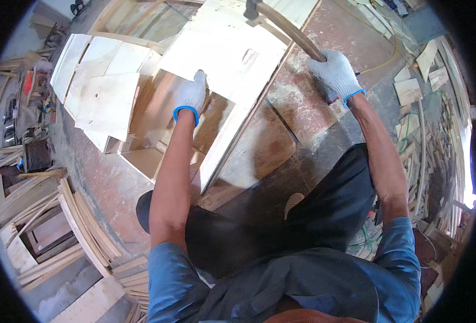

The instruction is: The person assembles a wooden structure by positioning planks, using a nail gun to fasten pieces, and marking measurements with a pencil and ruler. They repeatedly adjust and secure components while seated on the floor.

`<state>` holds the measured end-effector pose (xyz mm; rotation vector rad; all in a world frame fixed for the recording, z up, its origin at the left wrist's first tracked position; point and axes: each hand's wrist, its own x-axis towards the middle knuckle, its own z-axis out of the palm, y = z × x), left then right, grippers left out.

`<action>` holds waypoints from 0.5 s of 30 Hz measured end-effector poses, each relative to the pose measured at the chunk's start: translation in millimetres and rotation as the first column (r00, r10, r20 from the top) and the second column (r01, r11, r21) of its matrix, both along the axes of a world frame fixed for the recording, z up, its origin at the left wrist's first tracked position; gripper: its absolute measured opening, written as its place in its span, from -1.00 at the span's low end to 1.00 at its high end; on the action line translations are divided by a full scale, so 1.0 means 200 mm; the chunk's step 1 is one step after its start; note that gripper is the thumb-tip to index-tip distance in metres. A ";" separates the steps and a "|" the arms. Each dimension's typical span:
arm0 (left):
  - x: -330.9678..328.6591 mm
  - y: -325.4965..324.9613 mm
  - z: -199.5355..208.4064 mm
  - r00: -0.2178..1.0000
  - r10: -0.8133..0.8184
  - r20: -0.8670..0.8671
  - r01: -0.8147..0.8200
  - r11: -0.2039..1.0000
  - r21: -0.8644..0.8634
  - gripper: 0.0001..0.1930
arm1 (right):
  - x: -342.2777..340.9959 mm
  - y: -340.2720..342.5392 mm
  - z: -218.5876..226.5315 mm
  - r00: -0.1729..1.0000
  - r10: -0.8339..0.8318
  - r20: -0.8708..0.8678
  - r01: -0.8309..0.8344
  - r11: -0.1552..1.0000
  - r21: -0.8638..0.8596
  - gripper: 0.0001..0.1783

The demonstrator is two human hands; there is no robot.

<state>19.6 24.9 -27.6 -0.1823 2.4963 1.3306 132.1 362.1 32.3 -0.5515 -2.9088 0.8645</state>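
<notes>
The pale panel (221, 59) lies across the top of the wooden frame (220, 148), ahead of the person; an open bay shows on the near side of the panel's edge. The hammer (294, 35) is above the panel's far right part, its head toward the upper edge of the view. Whether the head touches wood or hangs clear cannot be told.

Judged from the pose, the step in hand is striking work on the panel. Sound practice calls for the panel to sit flat on the frame beneath, each blow to land over solid timber rather than the open bay, and the hammer face to meet the work squarely. No nail can be made out. The left fingers should remain well outside the swing.

The right hand (335, 72), gloved, is closed fully around the lower handle; the elbow stands out to the side, and the forearm angles up and inward. The left hand (191, 94), also gloved, is at the panel's near edge, arm reaching forward, thumb side uppermost. Its fingers are largely hidden; whether it grips the edge or merely rests there cannot be determined.
</notes>
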 end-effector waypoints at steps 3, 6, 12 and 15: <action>0.02 0.00 0.05 0.993 -0.042 0.107 0.044 0.999 -0.017 -0.31 | -0.03 -0.07 0.09 0.995 -0.038 -0.094 0.032 0.997 -0.069 -0.45; 0.03 -0.03 0.07 0.996 -0.056 0.072 0.062 0.995 -0.077 -0.34 | -0.08 -0.10 0.11 0.995 -0.038 -0.097 0.037 0.999 -0.008 -0.47; 0.03 0.02 0.06 0.996 -0.059 0.065 0.063 0.996 -0.061 -0.32 | -0.08 0.00 0.03 0.995 -0.042 0.089 0.033 0.995 0.094 -0.51; -0.01 -0.06 -0.03 0.994 -0.083 0.071 0.094 0.983 -0.156 -0.29 | -0.07 -0.03 -0.02 0.998 0.013 0.055 -0.022 0.985 0.170 -0.49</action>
